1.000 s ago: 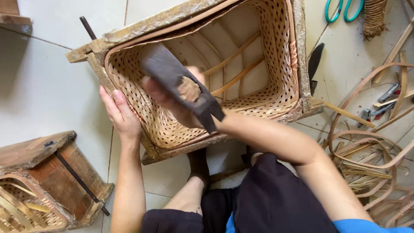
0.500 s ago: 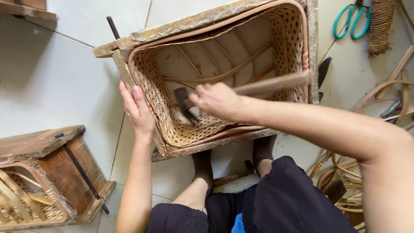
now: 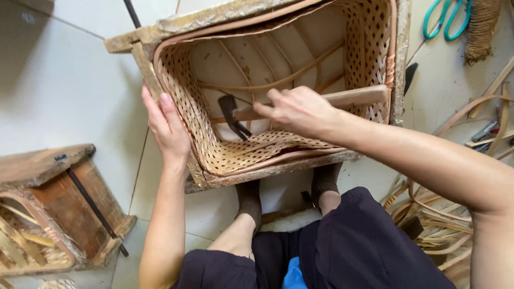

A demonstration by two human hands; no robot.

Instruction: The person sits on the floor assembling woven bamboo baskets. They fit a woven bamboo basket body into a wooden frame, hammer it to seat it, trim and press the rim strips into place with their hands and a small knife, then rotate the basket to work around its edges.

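Right hand (image 3: 300,109) wraps the wooden-handled dark-headed hammer (image 3: 235,115) inside the woven cane basket in its wooden frame (image 3: 176,69); left hand (image 3: 168,128) lies flat on its near-left wall, gripping nothing — weave looks light, springy; steady it by the stiff frame

Left hand (image 3: 167,127) flat, fingers extended upward, right hand (image 3: 297,109) fisted in a grip, forearm reaching in

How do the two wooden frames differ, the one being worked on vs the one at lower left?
The centre frame is pale and rough; the left frame is darker, reddish-brown. The centre one holds a full open-weave basket that lines it; the left one shows only loose strips. The left hand steadies the centre one while the right hand works a hammer inside; the left one sits untouched. Both are boxy wooden forms on the tiles.
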